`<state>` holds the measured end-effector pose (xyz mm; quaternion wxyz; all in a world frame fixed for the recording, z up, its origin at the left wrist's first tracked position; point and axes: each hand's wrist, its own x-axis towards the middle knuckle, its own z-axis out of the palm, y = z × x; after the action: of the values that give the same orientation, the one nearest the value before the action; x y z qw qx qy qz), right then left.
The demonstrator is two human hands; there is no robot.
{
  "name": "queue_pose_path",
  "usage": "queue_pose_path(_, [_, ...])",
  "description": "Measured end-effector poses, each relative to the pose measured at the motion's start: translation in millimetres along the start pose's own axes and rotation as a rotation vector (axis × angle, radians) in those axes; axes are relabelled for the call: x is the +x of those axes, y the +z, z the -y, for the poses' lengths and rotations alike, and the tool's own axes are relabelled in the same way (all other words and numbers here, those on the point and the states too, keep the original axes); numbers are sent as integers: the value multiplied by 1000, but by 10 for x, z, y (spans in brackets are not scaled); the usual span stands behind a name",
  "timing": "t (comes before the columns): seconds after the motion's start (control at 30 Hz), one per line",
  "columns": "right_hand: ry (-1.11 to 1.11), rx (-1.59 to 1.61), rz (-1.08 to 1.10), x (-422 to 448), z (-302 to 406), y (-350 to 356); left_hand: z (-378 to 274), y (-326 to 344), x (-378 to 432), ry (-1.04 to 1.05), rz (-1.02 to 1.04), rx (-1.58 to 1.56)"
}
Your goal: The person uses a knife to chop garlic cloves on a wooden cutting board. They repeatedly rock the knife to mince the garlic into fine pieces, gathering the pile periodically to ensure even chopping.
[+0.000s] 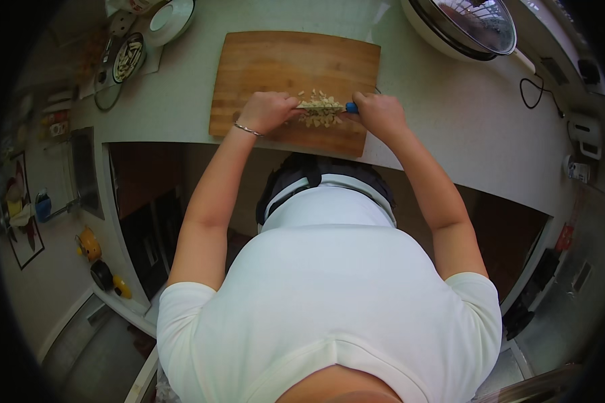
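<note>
A wooden cutting board (292,60) lies on the pale countertop in front of me. Chopped pale pieces of food (321,120), perhaps garlic, are heaped on its right half. Across them lies the blade of a kitchen knife (352,108) with a blue handle. My right hand (380,112) is closed around that handle, near the board's right edge. At the other end, my left hand (271,112), with a bracelet at the wrist, has its fingers on the blade's tip end. The fingertips of both hands are partly hidden.
A large pan with a glass lid (476,22) stands at the back right, its cord (532,95) on the counter. At the back left are a bowl of pale cut pieces (129,58) and a white plate (167,22). The counter's front edge runs just below the board.
</note>
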<state>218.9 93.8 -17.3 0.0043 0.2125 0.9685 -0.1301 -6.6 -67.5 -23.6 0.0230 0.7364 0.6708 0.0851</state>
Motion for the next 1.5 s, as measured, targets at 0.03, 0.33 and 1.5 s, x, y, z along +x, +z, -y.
queue_pose_path(0.03, [12,4,1,0,10,-43,-3,-51,13,-8,3,-9])
queue_pose_path(0.33, [28,5,49,-135,71,-53,-92,-42,-48,4,10,-52])
queue_pose_path(1.5, [42,-41,9,-238,-51,28,-201,5,45,8,24,-21])
